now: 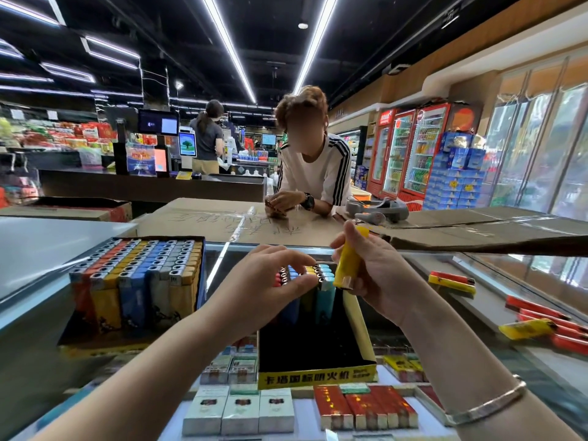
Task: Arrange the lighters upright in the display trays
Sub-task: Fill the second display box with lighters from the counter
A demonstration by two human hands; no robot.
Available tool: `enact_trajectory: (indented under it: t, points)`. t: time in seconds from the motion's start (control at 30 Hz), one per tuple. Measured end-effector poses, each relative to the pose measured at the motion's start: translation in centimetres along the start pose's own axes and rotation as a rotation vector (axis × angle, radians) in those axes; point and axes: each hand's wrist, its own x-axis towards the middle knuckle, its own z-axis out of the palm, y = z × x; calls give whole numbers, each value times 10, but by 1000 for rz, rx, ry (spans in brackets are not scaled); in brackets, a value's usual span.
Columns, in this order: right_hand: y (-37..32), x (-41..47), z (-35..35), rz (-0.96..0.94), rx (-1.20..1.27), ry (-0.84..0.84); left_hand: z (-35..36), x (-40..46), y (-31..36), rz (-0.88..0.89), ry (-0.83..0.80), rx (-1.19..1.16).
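Pinching a yellow lighter point(349, 261) between thumb and fingers, the right hand point(378, 275) holds it tilted, metal head down, just above the right end of the half-filled yellow display tray point(318, 374). The left hand point(264, 281) curls its fingertips over the tops of the standing lighters point(313, 275) at the tray's back, seemingly steadying the row. These look like light, rigid plastic bodies, smooth and likely a bit slippery, so a grip on the flat sides near the middle seems safest, leaving the base free to slide in. A standing row probably topples easily when nudged, which would explain the bracing hand. Open room lies in the tray's dark front part; its thin card wall on the right stands close to the held lighter and could catch it. To the left a full tray point(136, 281) sits well apart. Loose red and yellow lighters point(451, 281) lie flat on the glass worktop point(413, 268) to the right, near its far edge, within easy reach.
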Motion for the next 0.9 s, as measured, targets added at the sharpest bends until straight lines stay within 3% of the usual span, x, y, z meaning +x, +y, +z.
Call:
enact_trajectory:
  t: [0.17, 0.3, 0.4, 0.5, 0.63, 0.73, 0.9]
  points:
    - [1, -4, 8, -78, 116, -227, 2, 0, 4, -33, 43, -222]
    - [5, -1, 8, -116, 151, -277, -2, 0, 1, -83, 141, -417]
    - [2, -1, 4, -157, 121, -219, -4, 1, 1, -88, 223, -578]
    - [-2, 2, -7, -231, 14, 3, -5, 2, 2, -94, 281, -629]
    - [4, 8, -23, -93, -244, 230, -4, 1, 5, -69, 293, -532]
    - [12, 10, -23, 100, -333, 142, -1, -1, 6, -49, 267, -450]
    - [16, 12, -18, 125, -438, 124, 6, -2, 9, 54, 236, -136]
